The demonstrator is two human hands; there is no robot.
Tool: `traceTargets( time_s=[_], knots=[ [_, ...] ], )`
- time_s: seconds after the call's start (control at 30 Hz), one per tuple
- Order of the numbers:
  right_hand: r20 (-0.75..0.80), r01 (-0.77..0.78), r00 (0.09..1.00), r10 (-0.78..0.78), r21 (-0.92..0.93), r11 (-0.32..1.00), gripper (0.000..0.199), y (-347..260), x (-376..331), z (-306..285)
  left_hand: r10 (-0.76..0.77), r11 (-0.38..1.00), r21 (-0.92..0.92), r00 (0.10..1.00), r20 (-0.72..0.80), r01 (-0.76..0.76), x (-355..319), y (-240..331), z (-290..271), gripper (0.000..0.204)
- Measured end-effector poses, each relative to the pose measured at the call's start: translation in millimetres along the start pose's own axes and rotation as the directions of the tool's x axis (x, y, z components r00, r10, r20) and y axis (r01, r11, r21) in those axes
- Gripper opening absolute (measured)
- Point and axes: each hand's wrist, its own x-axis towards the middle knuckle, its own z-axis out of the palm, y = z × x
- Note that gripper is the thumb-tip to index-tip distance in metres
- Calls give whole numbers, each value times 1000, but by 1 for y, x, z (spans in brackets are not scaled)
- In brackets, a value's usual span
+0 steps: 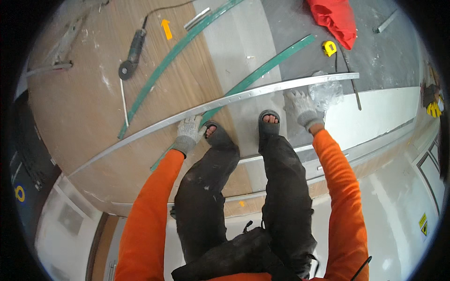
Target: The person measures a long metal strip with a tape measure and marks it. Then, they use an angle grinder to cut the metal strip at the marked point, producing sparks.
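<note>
Your left hand (pixel 189 133) and right hand (pixel 301 107) both grip the long metal strip (pixel 243 96). It runs from 8 to 2 o'clock.

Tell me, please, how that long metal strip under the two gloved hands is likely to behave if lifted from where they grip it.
The long metal strip is thin and very long, so its ends would probably sag and whip. It looks light for its length. With the left hand and right hand gloved, the smooth metal may slide.

Orange sleeves (pixel 154 210), grey speckled gloves (pixel 188 133), silver metal strip (pixel 225 100), 2 green strips (pixel 262 72), red cloth (pixel 335 18), yellow tape measure (pixel 329 48)
</note>
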Motion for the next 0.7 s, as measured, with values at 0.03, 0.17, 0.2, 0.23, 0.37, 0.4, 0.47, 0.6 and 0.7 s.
traceTargets(
  time_s=[0.03, 0.17, 0.2, 0.23, 0.37, 0.4, 0.47, 0.6, 0.7],
  knots=[
    [-26, 69, 997, -69, -26, 997, 57, 6, 25, 13, 2, 1000, 1, 1000, 29, -2, 11, -2, 13, 50],
    [79, 210, 977, -199, -156, 965, 65, 7, 84, 50, -57, 998, -8, 990, -127, 57, 28, -8, 86, 60],
    [133, 231, 969, -207, -202, 952, 67, 1, 92, 55, -79, 997, -28, 979, -189, 75, 21, -12, 107, 61],
    [-50, 278, 955, -293, -199, 940, 66, 21, 95, 80, -77, 997, -43, 954, -289, 67, 41, -15, 122, 63],
    [-74, 242, 961, -267, -245, 939, 55, 62, 107, 129, -129, 986, -147, 898, -420, 73, 41, -14, 169, 67],
    [-100, 269, 947, -305, -270, 925, 50, 63, 109, 132, -131, 990, -116, 867, -480, 85, 41, -17, 176, 67],
    [-149, 341, 917, -370, -185, 921, 49, 61, 110, 130, -132, 991, -62, 801, -585, 118, 38, -20, 188, 68],
    [-245, 386, 877, -414, -157, 909, 49, 64, 111, 118, -183, 981, -66, 762, -621, 182, 56, -12, 196, 58],
    [-286, 395, 867, -408, -105, 913, 46, 61, 105, 106, -144, 989, -61, 807, -573, 134, 61, -12, 183, 55]
  ],
)
